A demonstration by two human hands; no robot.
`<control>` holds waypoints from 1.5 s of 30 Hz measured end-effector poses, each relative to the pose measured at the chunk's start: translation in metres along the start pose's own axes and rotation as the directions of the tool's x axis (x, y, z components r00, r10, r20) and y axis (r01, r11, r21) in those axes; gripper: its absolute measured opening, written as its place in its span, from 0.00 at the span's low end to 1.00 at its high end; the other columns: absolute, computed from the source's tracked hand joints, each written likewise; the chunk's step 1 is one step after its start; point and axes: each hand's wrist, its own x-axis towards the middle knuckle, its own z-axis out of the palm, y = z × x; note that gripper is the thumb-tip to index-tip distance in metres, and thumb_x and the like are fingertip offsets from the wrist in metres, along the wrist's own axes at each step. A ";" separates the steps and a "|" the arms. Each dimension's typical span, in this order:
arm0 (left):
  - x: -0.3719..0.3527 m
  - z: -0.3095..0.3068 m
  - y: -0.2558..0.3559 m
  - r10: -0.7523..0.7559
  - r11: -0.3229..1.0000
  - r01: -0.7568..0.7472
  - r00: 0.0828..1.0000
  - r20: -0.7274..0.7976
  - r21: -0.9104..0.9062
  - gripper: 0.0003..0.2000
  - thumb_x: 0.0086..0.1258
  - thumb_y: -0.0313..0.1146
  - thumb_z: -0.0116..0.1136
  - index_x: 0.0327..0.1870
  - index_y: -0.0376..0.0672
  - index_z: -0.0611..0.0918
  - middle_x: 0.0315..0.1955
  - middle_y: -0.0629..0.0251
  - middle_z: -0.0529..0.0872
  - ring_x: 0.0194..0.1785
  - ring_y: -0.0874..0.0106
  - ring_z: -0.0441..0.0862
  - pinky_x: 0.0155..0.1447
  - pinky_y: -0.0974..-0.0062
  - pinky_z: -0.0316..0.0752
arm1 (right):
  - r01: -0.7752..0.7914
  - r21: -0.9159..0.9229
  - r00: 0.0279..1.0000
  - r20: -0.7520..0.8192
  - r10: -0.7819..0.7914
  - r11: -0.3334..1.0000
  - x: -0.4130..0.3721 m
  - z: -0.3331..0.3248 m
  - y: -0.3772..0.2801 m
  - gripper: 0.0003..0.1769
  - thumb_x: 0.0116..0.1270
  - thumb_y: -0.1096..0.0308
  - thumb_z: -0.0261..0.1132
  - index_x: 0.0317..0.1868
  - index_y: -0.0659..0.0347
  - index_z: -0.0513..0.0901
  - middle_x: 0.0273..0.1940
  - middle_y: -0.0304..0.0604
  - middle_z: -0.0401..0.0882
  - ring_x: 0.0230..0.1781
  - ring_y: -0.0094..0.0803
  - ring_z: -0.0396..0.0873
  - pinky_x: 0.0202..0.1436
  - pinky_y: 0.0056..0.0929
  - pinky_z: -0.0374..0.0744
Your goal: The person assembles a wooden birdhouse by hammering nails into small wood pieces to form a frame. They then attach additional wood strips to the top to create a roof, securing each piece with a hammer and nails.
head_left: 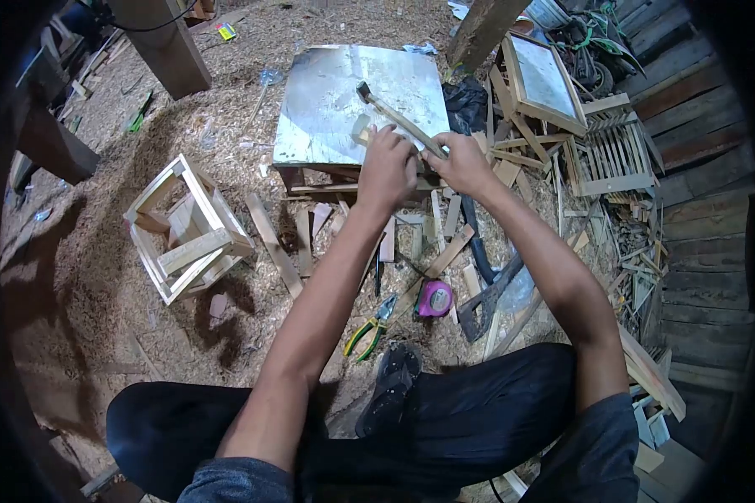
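Note:
My right hand is closed around the lower end of a hammer. Its wooden handle slants up and left over a low table with a metal-sheet top, and the dark head is at the far end. Just left of the handle, my left hand has its fingers bent together at the table's near edge. A small pale piece, apparently wood, sticks out past those fingers. What the left fingers grip is mostly hidden by the hand.
A wooden frame stands on the shavings at left. Between table and legs lie pliers, a pink tape measure, a hatchet and wood strips. Framed panel and slatted piece sit at right, posts behind.

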 end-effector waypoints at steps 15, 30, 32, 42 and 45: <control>-0.005 0.014 0.013 -0.196 0.976 0.184 0.975 -0.108 -0.113 0.06 0.53 0.27 0.71 0.27 0.39 0.84 0.35 0.58 0.81 0.52 0.56 0.78 0.73 0.50 0.59 | -0.106 0.255 0.991 0.102 0.083 0.961 0.006 -0.001 0.018 0.15 0.57 0.64 0.75 0.40 0.67 0.89 0.32 0.55 0.87 0.33 0.36 0.85 0.42 0.37 0.80; -0.004 0.020 0.014 -0.190 0.981 0.180 0.968 -0.166 -0.069 0.06 0.54 0.25 0.70 0.25 0.39 0.81 0.35 0.58 0.80 0.49 0.56 0.77 0.72 0.47 0.61 | -0.389 0.386 0.905 0.328 0.270 0.837 0.010 -0.015 0.005 0.13 0.60 0.64 0.77 0.38 0.66 0.89 0.21 0.36 0.79 0.19 0.20 0.73 0.22 0.24 0.69; -0.005 0.020 0.014 -0.193 0.980 0.183 0.966 -0.171 -0.077 0.07 0.54 0.25 0.70 0.25 0.39 0.81 0.35 0.58 0.80 0.49 0.56 0.77 0.71 0.47 0.61 | -0.438 0.455 0.884 0.374 0.279 0.775 0.011 -0.014 0.007 0.12 0.61 0.65 0.77 0.36 0.65 0.88 0.19 0.33 0.77 0.16 0.17 0.69 0.18 0.22 0.64; -0.003 0.019 0.018 -0.218 0.975 0.206 0.959 -0.182 -0.083 0.06 0.52 0.25 0.68 0.24 0.39 0.80 0.35 0.57 0.80 0.48 0.55 0.77 0.72 0.47 0.61 | -0.443 0.418 0.877 0.387 0.286 0.793 0.005 -0.018 0.006 0.16 0.62 0.60 0.76 0.39 0.67 0.87 0.20 0.33 0.76 0.15 0.18 0.70 0.18 0.23 0.66; -0.004 0.020 0.020 -0.227 0.973 0.214 0.957 -0.184 -0.086 0.05 0.52 0.26 0.66 0.23 0.38 0.81 0.34 0.56 0.79 0.48 0.54 0.77 0.73 0.46 0.60 | -0.463 0.395 0.878 0.326 0.349 0.794 -0.007 -0.040 0.007 0.18 0.63 0.59 0.75 0.41 0.68 0.87 0.21 0.34 0.77 0.15 0.18 0.70 0.17 0.22 0.65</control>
